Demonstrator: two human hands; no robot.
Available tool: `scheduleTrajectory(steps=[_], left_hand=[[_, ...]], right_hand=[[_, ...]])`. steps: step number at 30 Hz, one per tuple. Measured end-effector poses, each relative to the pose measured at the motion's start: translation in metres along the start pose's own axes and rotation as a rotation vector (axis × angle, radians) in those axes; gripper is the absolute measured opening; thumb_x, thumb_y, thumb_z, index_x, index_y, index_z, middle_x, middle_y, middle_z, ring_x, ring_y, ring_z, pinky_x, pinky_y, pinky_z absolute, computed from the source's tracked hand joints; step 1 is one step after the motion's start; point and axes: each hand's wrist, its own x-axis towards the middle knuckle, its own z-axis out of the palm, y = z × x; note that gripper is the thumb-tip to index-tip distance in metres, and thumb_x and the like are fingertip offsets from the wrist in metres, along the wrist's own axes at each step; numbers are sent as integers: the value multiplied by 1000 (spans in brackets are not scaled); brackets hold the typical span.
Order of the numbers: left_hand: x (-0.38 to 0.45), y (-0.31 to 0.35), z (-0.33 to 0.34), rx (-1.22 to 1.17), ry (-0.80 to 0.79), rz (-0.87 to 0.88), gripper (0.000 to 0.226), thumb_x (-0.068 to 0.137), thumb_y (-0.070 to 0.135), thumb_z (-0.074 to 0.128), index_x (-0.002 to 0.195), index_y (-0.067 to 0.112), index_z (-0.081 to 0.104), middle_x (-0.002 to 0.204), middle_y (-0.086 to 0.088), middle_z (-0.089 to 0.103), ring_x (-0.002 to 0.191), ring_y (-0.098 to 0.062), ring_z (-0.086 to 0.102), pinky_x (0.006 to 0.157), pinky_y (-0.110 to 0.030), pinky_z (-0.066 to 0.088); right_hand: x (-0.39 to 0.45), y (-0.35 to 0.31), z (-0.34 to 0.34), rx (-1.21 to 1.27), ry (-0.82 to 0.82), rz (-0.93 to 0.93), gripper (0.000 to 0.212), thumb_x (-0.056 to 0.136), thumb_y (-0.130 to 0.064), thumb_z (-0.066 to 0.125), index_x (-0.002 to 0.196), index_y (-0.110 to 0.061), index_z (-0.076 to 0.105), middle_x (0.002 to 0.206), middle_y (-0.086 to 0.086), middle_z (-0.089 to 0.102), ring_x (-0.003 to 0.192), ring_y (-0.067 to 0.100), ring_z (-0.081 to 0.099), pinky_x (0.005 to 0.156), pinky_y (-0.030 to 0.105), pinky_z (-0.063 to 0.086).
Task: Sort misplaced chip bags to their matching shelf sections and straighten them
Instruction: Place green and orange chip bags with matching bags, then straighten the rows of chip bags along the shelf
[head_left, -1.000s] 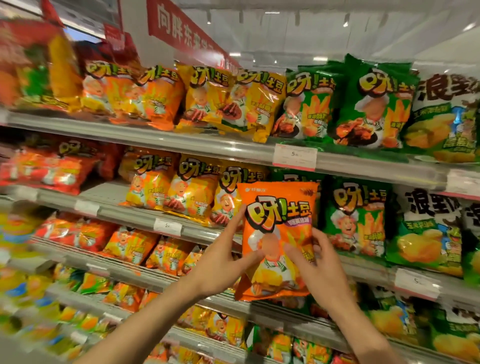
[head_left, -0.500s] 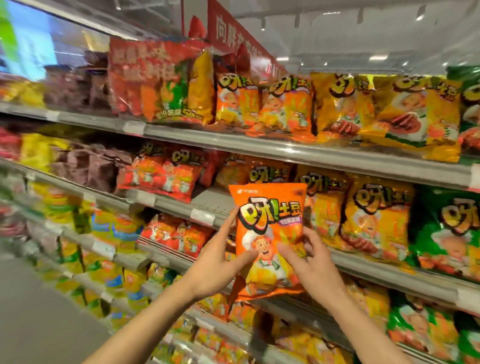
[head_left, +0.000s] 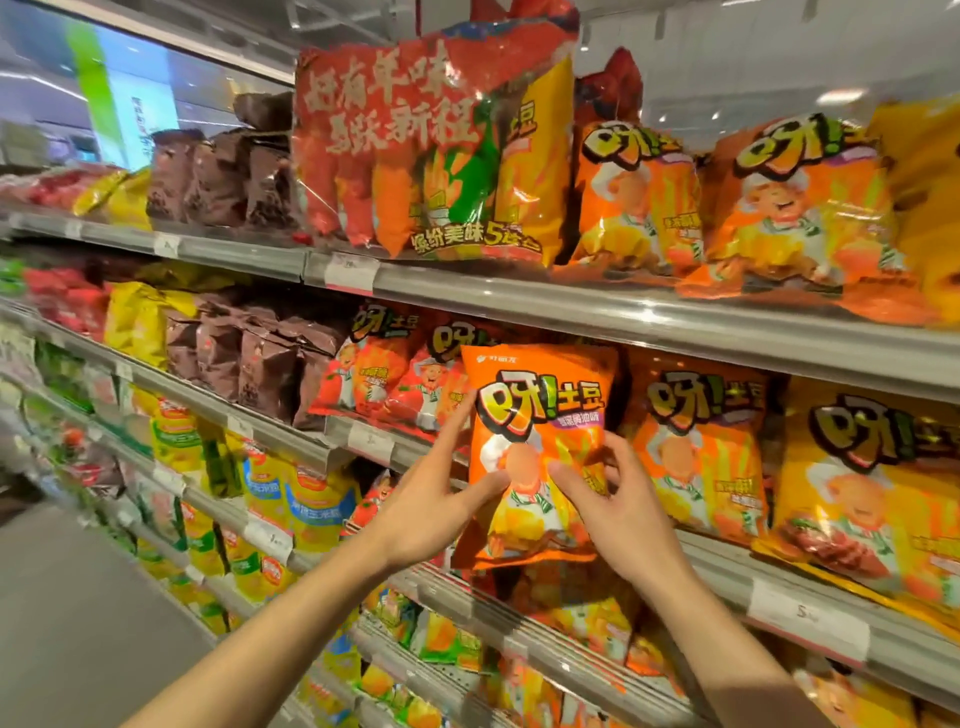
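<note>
The left hand (head_left: 436, 499) and the right hand (head_left: 618, 512) hold one glossy orange foil chip bag (head_left: 537, 441) between them, upright, in front of the second shelf from the top. The left thumb lies across the bag's lower front with the fingers reaching up its left edge; the right thumb presses the front while its fingers curl round the right edge, so each hand is clamped on the bag.

Just behind and to the right of the held bag stands one matching orange chip bag (head_left: 698, 447) on the grey metal shelf (head_left: 727, 566), and beyond it one yellow-orange chip bag (head_left: 872, 488). To the left, two red-orange chip bags (head_left: 395, 369) lean on the same shelf, followed by a row of dark brown crinkled packets (head_left: 249, 358) too bunched to count.

On the shelf above sit one large red transparent multipack (head_left: 431, 150) and two orange chip bags (head_left: 717, 197) side by side. White price tags (head_left: 370, 442) are clipped along the shelf edges.
</note>
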Motion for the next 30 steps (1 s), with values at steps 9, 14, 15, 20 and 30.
scheduleTrajectory(steps=[9, 14, 15, 20, 30], left_hand=[[107, -41, -5, 94, 4, 145, 71, 95, 46, 57, 155, 33, 23, 158, 14, 30, 144, 0, 27, 117, -24, 24], [139, -53, 4, 113, -83, 202, 67, 97, 41, 56, 154, 25, 26, 157, 4, 35, 142, -8, 33, 117, -38, 32], [144, -56, 6, 131, -106, 218, 67, 97, 40, 57, 154, 25, 26, 156, 3, 36, 142, -10, 34, 116, -38, 33], [156, -69, 17, 199, -285, 265, 69, 99, 39, 53, 156, 21, 18, 158, -2, 31, 143, -15, 31, 113, -22, 25], [156, -76, 18, 182, -343, 313, 66, 103, 38, 45, 157, 22, 12, 159, -2, 27, 142, -17, 34, 101, -16, 22]], right_hand=[[82, 4, 33, -26, 224, 55, 70, 76, -69, 65, 132, -30, 46, 125, -5, 60, 114, 12, 58, 99, 47, 50], [92, -1, 32, -166, 288, 125, 76, 86, -58, 63, 144, -17, 35, 139, 5, 53, 129, 23, 51, 108, 43, 41], [91, 0, 32, -202, 294, 142, 76, 89, -55, 61, 146, -15, 31, 143, 6, 50, 132, 25, 48, 109, 41, 40], [80, -2, 32, -408, 276, 230, 83, 94, -50, 56, 155, -13, 15, 151, 8, 44, 136, 26, 46, 107, 33, 40], [70, -13, 38, -526, 280, 296, 73, 96, -50, 54, 153, -18, 22, 142, 0, 54, 128, 20, 53, 94, 24, 41]])
